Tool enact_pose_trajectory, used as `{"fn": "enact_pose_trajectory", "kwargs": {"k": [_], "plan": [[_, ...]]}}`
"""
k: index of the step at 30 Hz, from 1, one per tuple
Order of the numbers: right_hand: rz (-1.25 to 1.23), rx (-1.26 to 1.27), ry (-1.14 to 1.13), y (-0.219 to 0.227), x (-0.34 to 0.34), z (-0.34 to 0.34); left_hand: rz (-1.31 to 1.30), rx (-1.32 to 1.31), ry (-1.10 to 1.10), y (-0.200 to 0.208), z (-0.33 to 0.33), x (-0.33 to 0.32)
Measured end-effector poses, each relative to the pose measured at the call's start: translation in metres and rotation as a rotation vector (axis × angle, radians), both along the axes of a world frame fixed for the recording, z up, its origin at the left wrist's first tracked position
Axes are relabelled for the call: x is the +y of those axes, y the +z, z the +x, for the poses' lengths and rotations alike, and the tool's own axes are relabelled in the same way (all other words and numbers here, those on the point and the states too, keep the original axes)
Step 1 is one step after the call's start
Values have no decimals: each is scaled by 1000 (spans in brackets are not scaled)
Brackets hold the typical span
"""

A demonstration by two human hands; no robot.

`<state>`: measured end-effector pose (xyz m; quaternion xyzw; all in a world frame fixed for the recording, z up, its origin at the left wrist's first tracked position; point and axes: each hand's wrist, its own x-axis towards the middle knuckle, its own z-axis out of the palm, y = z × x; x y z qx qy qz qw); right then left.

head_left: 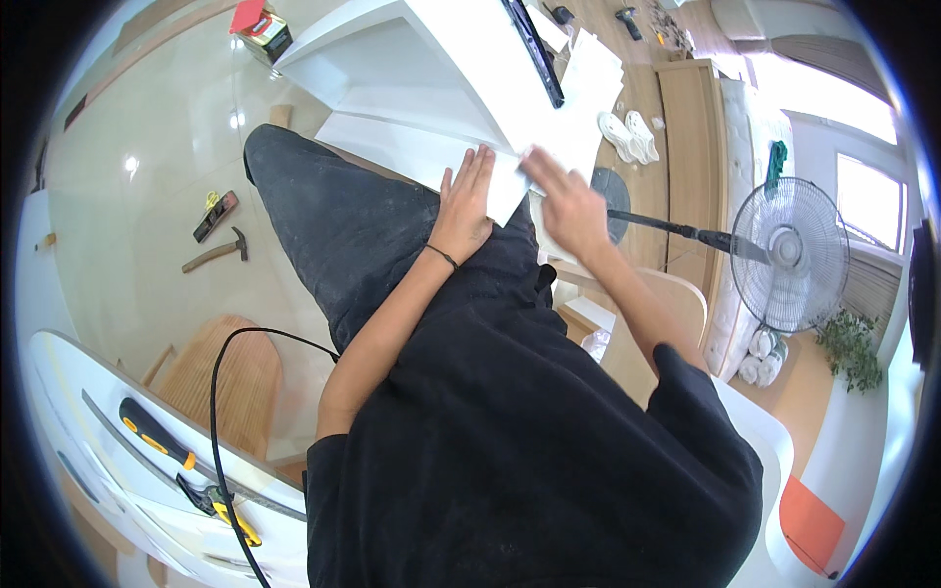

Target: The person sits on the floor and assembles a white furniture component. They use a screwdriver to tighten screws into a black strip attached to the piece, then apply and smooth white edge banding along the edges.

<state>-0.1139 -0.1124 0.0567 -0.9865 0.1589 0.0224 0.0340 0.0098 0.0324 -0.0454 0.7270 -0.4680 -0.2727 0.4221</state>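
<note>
Both hands lay flat and unclenched on the white panel (pixel 431 162): left hand (pixel 465 201) pressing its near edge, right hand (pixel 567 201), blurred, just beside it.

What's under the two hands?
A white board lies under the left hand and right hand. Below it, a black trouser leg shows. What the palms cover is hidden.

two hands (pixel 466 201) on white panels (pixel 431 157), one hammer (pixel 216 252), one fan (pixel 789 255), two white slippers (pixel 627 135), one screwdriver (pixel 155 434).
</note>
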Motion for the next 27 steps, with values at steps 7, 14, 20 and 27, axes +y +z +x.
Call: {"fn": "enact_pose_trajectory", "kwargs": {"k": [7,14,20,27], "plan": [[-87,-23,-57,3,1,4,-4,-60,8,-4,0,-2],[-8,-101,-141,0,14,6,3,-37,5,-2,0,-2],[18,-36,-62,-10,23,2,13,-20,5,-2,0,-2],[51,-78,-51,-22,32,-6,-40,9,21,-1,0,-2]]}}
